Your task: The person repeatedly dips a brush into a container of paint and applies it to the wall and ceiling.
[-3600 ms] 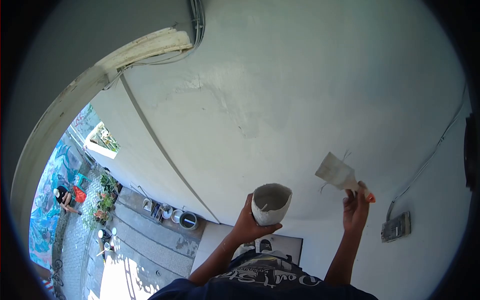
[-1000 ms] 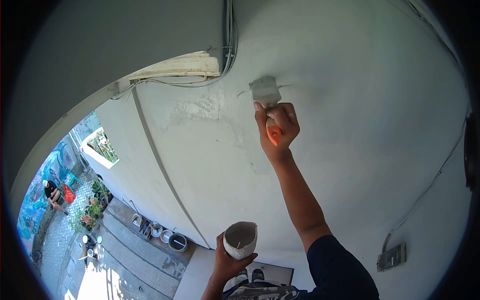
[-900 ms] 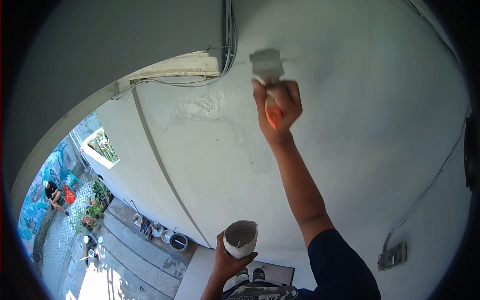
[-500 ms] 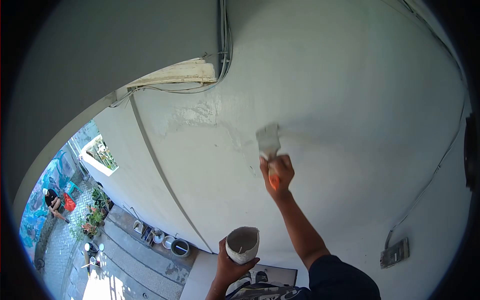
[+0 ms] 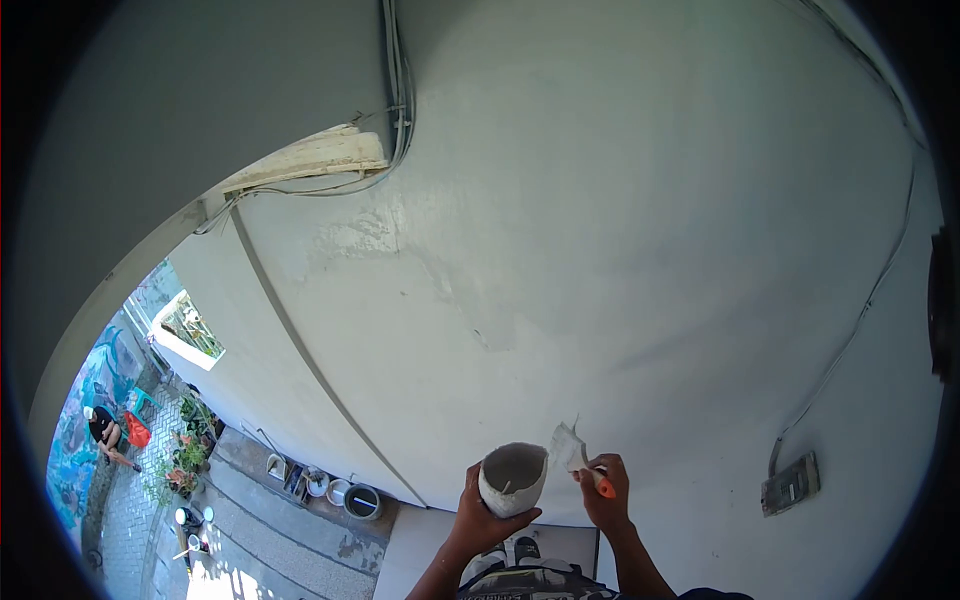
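Observation:
A white, paint-coated cup [image 5: 513, 481] sits in my left hand [image 5: 487, 520], its open top facing up and its inside whitish. My right hand [image 5: 610, 497] is closed on the handle of a wide brush [image 5: 570, 450], which has an orange end. The brush's pale bristles are just right of the cup's rim, apart from it and close to the wall. Behind both hands rises the pale wall [image 5: 600, 220], with a rough, peeling patch [image 5: 365, 235] at its upper left.
Cables [image 5: 402, 90] run down the wall at the top. An electric meter box [image 5: 790, 484] hangs at the right. Buckets [image 5: 362, 501] and potted plants [image 5: 190, 455] stand below left. A person [image 5: 105, 432] sits farther off.
My right hand has come down from the wall with the brush, to beside the cup. My left hand and the cup have shifted slightly right in view.

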### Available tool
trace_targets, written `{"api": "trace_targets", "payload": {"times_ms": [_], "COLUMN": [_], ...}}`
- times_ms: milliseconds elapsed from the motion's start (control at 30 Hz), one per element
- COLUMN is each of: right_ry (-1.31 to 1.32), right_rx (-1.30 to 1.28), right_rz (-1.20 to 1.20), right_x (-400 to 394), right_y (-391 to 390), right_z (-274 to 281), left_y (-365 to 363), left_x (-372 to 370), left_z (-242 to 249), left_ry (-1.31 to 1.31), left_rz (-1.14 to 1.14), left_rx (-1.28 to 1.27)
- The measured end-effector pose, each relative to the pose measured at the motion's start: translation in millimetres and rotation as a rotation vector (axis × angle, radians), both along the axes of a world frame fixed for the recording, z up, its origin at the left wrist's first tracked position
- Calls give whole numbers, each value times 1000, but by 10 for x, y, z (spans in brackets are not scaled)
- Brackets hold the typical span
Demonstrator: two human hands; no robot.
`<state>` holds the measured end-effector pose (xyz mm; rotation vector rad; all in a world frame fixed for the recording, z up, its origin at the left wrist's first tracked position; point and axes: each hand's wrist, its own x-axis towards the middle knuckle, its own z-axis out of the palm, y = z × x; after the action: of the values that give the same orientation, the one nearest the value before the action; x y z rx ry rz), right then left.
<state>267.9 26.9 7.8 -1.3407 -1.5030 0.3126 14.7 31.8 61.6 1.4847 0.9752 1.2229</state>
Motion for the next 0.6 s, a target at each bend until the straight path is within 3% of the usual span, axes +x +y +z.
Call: {"api": "trace_targets", "payload": {"times_ms": [67, 133, 267, 467, 500, 533, 600], "right_ry": [248, 291, 343, -17, -191, -181, -274], "right_rx": [-71, -30, 266, 972, 1113, 1250, 1342], "right_rz": [-49, -52, 28, 202, 94, 127, 139], "right_x": [129, 303, 544, 145, 87, -10, -187], "right_y": [-139, -205, 114, 1116, 1301, 1590, 1857], "right_z": [104, 297, 1116, 3032, 3346, 3593, 4034], "left_y": [70, 112, 81, -91, -126, -163, -213], "left_x": [105, 221, 399, 485, 471, 447, 418], "left_z": [-3, 37, 256, 358, 360, 351, 307], "left_ry": [7, 32, -1, -4, -4, -27, -51], "left_rz": [-39, -110, -174, -121, -114, -96, -69], "left_rx": [2, 60, 68, 133, 136, 127, 124]}}
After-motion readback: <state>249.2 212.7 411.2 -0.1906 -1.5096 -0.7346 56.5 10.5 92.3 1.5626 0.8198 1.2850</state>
